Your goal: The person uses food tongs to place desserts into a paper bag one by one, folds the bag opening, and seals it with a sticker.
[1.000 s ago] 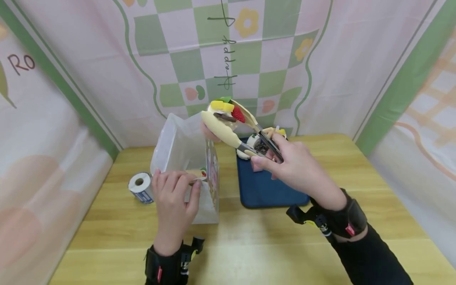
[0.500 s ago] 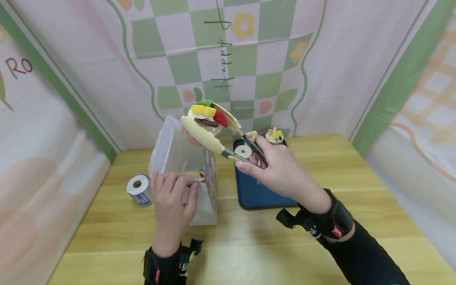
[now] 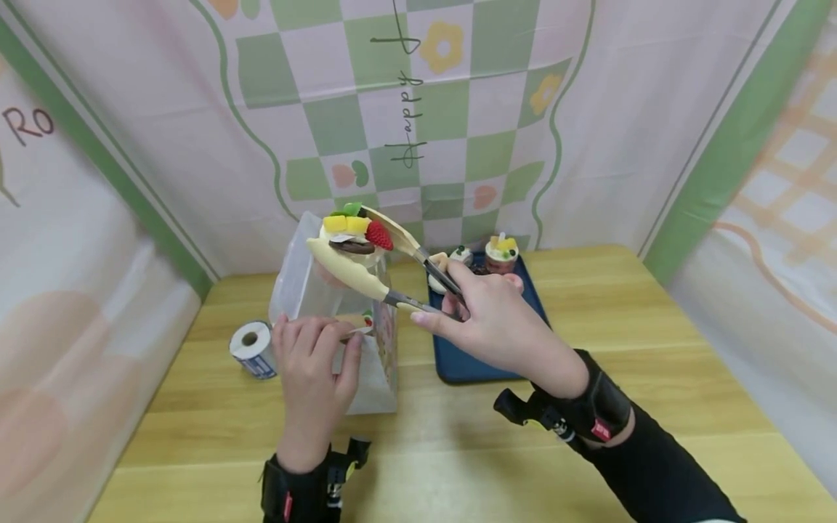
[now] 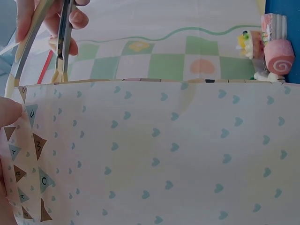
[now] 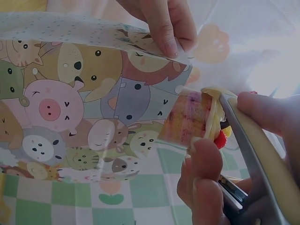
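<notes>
My right hand (image 3: 500,316) grips cream-tipped metal tongs (image 3: 349,272). Between the tong tips is a toy dessert cup (image 5: 185,117) with pink and yellow layers, topped with yellow cubes, a raspberry, a dark biscuit and a green leaf. It is held over the upper part of a standing paper bag (image 3: 373,378), whose mouth is open. In the right wrist view the bag's side (image 5: 51,108) shows cartoon animals. My left hand (image 3: 317,363) pinches the bag's near rim between thumb and fingers. A small piece with red and green shows inside the bag; its kind is unclear.
A blue tray (image 3: 477,359) stands to the bag's right, partly behind my right hand. On it are several toy sweets, among them a fruit-topped cup (image 3: 501,254) and a pink swirl roll (image 4: 280,56). A label roll (image 3: 253,349) stands left of the bag.
My right hand has moved left and slightly down with the tongs and dessert cup, from beside the bag to over it. My left hand stays on the rim.
</notes>
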`<state>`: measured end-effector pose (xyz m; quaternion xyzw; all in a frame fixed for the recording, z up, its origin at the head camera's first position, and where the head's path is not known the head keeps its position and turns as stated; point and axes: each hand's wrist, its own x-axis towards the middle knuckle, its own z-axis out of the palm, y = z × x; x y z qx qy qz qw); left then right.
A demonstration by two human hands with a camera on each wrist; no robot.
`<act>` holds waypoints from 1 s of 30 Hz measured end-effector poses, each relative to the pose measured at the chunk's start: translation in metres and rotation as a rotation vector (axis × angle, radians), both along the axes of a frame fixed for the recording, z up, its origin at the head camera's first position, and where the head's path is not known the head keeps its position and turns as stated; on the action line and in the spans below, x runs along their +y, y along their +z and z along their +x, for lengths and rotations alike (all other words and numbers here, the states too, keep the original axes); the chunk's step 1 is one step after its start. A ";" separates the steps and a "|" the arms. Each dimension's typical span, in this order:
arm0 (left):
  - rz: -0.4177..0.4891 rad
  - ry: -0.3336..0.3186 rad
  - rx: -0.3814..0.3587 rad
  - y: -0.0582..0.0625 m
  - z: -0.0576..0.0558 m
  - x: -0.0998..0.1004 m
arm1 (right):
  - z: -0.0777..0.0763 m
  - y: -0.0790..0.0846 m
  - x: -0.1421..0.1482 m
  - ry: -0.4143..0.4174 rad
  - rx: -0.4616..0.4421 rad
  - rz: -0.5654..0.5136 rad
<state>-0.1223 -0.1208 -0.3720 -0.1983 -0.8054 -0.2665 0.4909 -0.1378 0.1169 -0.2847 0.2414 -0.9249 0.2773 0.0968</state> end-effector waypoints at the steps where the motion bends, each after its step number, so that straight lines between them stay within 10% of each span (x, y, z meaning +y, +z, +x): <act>1: -0.002 0.001 -0.002 0.000 0.000 0.000 | 0.000 0.000 -0.001 -0.002 -0.001 0.002; 30: -0.018 0.014 -0.010 0.003 0.001 -0.001 | -0.005 -0.002 -0.024 0.035 -0.059 0.083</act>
